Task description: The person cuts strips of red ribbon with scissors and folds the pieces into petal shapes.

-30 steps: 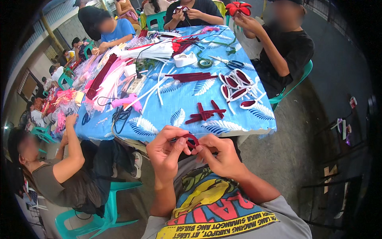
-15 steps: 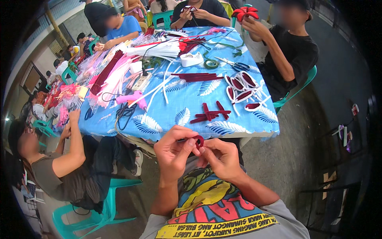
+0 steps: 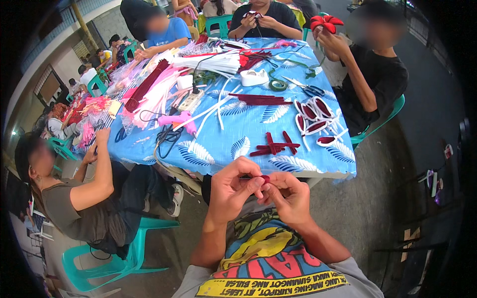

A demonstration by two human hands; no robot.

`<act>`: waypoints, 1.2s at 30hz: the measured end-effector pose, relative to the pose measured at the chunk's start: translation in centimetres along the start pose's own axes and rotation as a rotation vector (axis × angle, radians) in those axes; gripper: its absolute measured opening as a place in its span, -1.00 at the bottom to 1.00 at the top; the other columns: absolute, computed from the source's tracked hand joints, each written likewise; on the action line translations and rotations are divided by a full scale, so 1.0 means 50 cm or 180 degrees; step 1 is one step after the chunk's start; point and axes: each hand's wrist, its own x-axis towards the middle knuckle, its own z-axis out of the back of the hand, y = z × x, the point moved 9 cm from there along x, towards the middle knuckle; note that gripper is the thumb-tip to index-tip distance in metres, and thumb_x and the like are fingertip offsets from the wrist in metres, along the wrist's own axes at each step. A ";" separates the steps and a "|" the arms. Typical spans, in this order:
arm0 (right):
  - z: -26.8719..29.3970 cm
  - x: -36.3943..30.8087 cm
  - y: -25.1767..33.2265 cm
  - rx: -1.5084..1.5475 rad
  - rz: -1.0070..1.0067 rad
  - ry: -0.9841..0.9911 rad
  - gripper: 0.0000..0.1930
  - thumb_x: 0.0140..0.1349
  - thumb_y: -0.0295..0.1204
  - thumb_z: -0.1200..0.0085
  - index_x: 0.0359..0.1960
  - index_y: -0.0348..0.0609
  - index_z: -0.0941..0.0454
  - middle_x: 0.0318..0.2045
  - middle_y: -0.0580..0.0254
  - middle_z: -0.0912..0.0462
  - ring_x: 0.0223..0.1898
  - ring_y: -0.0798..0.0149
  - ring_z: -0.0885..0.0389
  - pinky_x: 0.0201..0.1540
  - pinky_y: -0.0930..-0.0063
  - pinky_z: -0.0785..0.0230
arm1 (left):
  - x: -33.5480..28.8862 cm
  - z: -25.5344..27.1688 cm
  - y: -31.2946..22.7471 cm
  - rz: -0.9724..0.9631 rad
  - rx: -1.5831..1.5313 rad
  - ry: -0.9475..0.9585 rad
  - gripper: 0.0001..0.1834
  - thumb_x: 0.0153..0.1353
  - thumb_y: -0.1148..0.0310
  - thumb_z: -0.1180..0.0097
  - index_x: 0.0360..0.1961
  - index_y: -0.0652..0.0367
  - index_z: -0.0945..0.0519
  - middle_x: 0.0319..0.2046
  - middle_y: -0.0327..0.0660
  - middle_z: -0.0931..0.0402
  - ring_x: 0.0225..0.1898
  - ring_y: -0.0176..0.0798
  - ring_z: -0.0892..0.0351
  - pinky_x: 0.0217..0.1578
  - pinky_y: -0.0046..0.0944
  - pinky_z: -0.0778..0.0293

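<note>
Just off the table's near edge, my left hand [image 3: 232, 187] and my right hand [image 3: 289, 197] meet, fingertips pinched. Between them is a short dark red pipe cleaner [image 3: 266, 179]. Its bent top shows; fingers hide the rest. Beyond my hands, several short dark red pipe-cleaner pieces [image 3: 272, 147] lie crossed on the blue leaf-print tablecloth [image 3: 218, 149]. To their right is a group of white-edged dark red petals [image 3: 315, 127]. Longer dark red pipe cleaners [image 3: 259, 100] lie in a row farther back.
A pink glue gun [image 3: 178, 119] with a cable lies left of centre, near a white power strip [image 3: 191, 101]. Scissors [image 3: 310, 88], green tape [image 3: 277, 85] and a white tape dispenser [image 3: 254, 78] are farther back. A co-worker [image 3: 84, 193] sits at left; another at right holds a red flower [image 3: 326, 23].
The view has shifted, so the table sits farther right in it. The pipe cleaner showed as a curled loop before; now less of it shows between my fingers. Both hands keep their pinch.
</note>
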 end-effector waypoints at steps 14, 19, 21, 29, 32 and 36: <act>-0.014 -0.003 -0.002 0.0497 -0.0230 0.0642 -0.83 0.41 -0.63 -0.11 -0.02 -0.39 -0.65 -0.27 0.12 -0.72 -0.34 0.27 -0.77 -0.31 0.47 -0.61 | -0.004 -0.008 -0.003 0.0008 -0.0504 0.1003 -0.86 0.28 0.56 -0.32 -0.24 0.36 -0.58 -0.14 0.20 -0.62 -0.22 -0.20 -0.62 -0.37 -0.33 -0.64; -0.037 -0.016 -0.010 0.1117 -0.0669 0.0638 -0.84 0.41 -0.60 -0.15 -0.02 -0.36 -0.64 -0.28 0.08 -0.76 -0.33 0.25 -0.78 -0.30 0.45 -0.64 | 0.001 0.019 -0.021 -0.0401 -0.0690 0.0467 -0.77 0.08 0.65 -0.45 -0.25 0.33 -0.66 -0.27 0.14 -0.69 -0.29 -0.13 -0.63 -0.43 -0.31 -0.57; -0.042 -0.019 -0.013 0.1062 -0.0641 0.0633 -0.87 0.42 -0.59 -0.15 -0.07 -0.37 -0.65 -0.29 0.09 -0.76 -0.33 0.28 -0.78 -0.32 0.48 -0.62 | 0.000 0.028 -0.024 -0.0621 -0.0631 0.0449 -0.74 0.01 0.66 -0.48 -0.27 0.30 -0.68 -0.31 0.09 -0.71 -0.32 -0.12 -0.63 -0.41 -0.29 -0.53; -0.054 -0.025 -0.008 0.0765 -0.0554 0.0859 -0.90 0.43 -0.55 -0.14 -0.16 -0.36 -0.64 -0.38 0.20 -0.71 -0.38 0.38 -0.73 -0.35 0.51 -0.57 | 0.004 0.023 -0.018 -0.0735 -0.0942 0.0465 -0.75 -0.08 0.65 -0.53 -0.38 0.21 -0.71 -0.40 -0.04 -0.71 -0.41 -0.22 -0.54 -0.39 -0.28 -0.39; -0.061 -0.030 -0.008 0.0738 -0.0656 0.0998 -0.89 0.45 -0.53 -0.13 -0.16 -0.36 -0.62 -0.40 0.21 -0.70 -0.39 0.39 -0.72 -0.35 0.50 -0.56 | 0.003 0.029 -0.009 -0.0793 -0.1220 0.0542 -0.75 -0.07 0.66 -0.53 -0.40 0.19 -0.70 -0.39 -0.04 -0.72 -0.40 -0.21 -0.60 -0.39 -0.28 -0.44; -0.071 -0.034 0.004 0.0640 -0.0649 0.1265 -0.88 0.48 -0.51 -0.10 -0.15 -0.36 -0.61 -0.44 0.21 -0.69 -0.42 0.39 -0.70 -0.36 0.49 -0.54 | -0.004 0.031 -0.011 -0.0874 -0.1285 0.0356 -0.70 -0.03 0.63 -0.51 -0.43 0.07 -0.60 -0.45 -0.12 -0.63 -0.44 -0.29 -0.40 -0.39 -0.36 -0.26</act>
